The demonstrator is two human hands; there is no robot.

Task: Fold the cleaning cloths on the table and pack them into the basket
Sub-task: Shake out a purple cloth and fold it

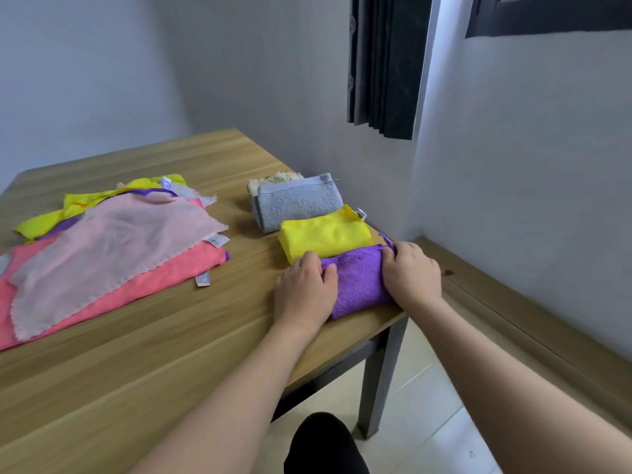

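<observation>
1. The left hand and the right hand both rest on the folded purple cloth, right of the frame's center, near the table edge.
2. Fingers of both hands lie relaxed and slightly curved, pressing the cloth's 2 ends.
3. Just above it lie a folded yellow cloth and a folded grey cloth.
4. The unfolded pile lies at left.
5. No basket is visible.
</observation>
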